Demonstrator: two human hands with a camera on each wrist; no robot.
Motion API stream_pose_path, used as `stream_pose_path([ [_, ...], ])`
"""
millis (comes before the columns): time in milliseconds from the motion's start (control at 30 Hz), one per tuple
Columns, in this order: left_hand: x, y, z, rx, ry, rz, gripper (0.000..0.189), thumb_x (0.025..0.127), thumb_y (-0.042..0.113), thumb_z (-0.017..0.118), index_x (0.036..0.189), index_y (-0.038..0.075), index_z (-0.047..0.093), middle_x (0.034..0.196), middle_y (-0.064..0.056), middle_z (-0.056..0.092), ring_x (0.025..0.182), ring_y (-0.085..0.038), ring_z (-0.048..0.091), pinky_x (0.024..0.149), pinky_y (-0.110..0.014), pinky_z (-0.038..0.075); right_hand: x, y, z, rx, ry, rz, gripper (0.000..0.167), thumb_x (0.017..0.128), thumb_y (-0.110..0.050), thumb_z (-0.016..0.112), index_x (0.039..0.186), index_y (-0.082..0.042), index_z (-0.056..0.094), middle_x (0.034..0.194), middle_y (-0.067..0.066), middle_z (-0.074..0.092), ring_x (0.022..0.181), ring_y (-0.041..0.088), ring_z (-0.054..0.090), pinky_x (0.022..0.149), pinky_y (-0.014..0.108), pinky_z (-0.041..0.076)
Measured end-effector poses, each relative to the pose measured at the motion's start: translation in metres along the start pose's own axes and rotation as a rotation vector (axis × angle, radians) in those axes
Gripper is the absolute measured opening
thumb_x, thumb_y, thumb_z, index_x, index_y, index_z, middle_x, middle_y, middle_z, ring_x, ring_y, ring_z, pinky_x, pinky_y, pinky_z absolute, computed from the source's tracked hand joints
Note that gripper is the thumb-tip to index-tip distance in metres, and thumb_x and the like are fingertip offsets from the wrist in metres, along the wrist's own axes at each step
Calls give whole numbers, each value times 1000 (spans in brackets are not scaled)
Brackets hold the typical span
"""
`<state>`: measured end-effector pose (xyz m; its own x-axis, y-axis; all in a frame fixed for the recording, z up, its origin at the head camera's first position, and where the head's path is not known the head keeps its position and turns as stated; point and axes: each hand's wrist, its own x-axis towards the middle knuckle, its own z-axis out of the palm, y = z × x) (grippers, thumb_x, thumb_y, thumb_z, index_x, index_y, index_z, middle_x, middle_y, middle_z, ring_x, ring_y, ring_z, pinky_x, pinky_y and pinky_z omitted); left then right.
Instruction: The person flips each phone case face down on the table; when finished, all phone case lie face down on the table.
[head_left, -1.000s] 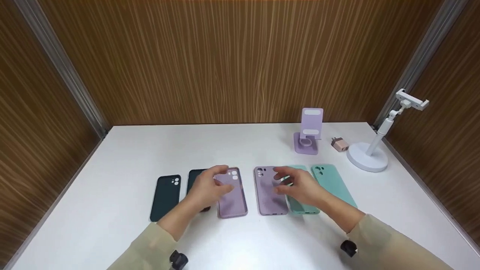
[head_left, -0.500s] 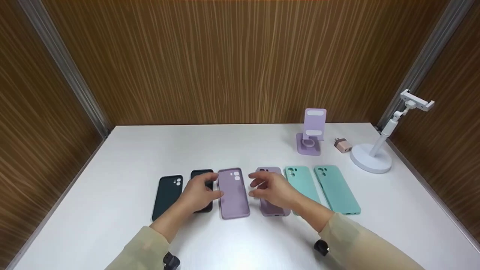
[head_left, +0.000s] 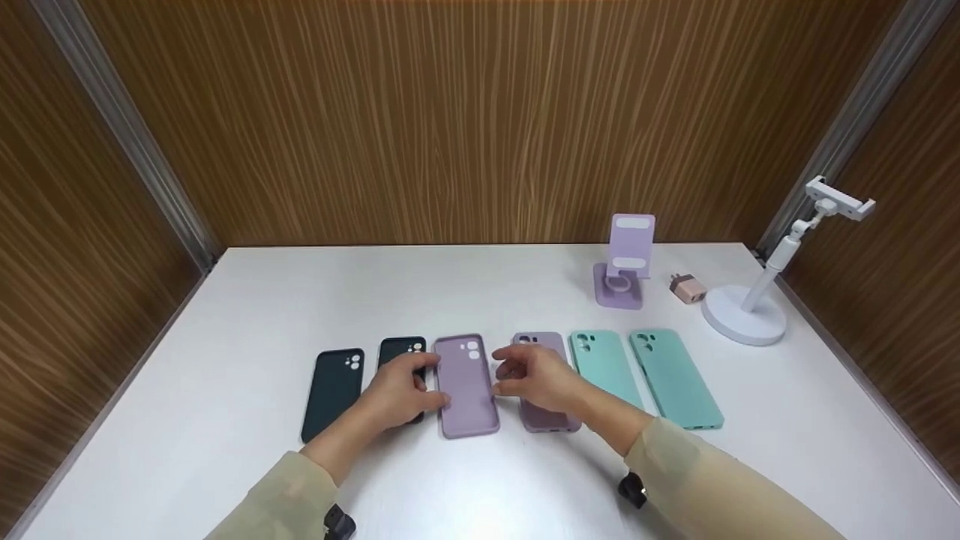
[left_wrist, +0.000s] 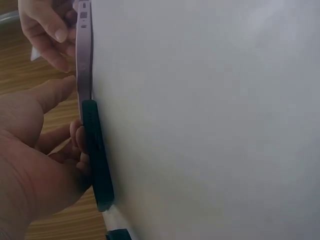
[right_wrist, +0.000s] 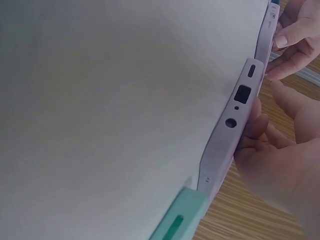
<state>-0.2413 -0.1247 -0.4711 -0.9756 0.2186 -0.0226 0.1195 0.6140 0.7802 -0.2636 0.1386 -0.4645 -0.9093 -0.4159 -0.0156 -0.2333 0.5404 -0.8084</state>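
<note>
A row of phone cases lies on the white table. My left hand (head_left: 396,391) is at the left edge of a light purple phone case (head_left: 468,390), its inner side up, with index finger and thumb tips at the rim. My right hand (head_left: 544,379) is at the same case's right edge, fingers bent, over a second purple phone case (head_left: 551,421) lying back up. Beneath the left hand a dark phone case (head_left: 401,349) is partly covered. In the left wrist view, the left hand's lower fingers (left_wrist: 80,137) are close to the dark case (left_wrist: 100,160); contact is unclear.
Another dark phone case (head_left: 332,394) lies at the far left. Two mint green phone cases, one nearer (head_left: 604,364) and one farther right (head_left: 679,382), lie to the right. Behind stand a purple phone stand (head_left: 630,247), a pink charger plug (head_left: 688,289) and a white phone holder (head_left: 744,315).
My right hand has moved left, from between the second purple case and the green case to the light purple case's right edge. My left hand has shifted slightly left, then settled at its left edge.
</note>
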Motion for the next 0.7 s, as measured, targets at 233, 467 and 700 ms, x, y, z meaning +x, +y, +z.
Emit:
stream_pose_path([
  [233,2,-6,3,21,-12,60,71,80,16,93,141,-3,63,148,-22,56,139,-39,52,119,-52,39,0,0,0,-32,-12,13,52,89,-10,86,134,7,67,107,7,74,94,16,66,90,37,58],
  [467,-1,-9,3,16,-38,93,76,80,20,94,144,-5,60,151,-22,52,141,-40,49,120,-52,36,0,-1,4,-107,-11,32,53,88,-16,88,134,3,69,111,5,74,98,17,66,91,37,57],
  [700,-2,-8,1,38,-45,118,77,79,22,94,144,-4,61,150,-21,53,141,-40,49,120,-53,37,0,-2,4,-154,-5,42,51,88,-19,89,132,-1,72,108,4,72,93,15,62,86,35,55],
])
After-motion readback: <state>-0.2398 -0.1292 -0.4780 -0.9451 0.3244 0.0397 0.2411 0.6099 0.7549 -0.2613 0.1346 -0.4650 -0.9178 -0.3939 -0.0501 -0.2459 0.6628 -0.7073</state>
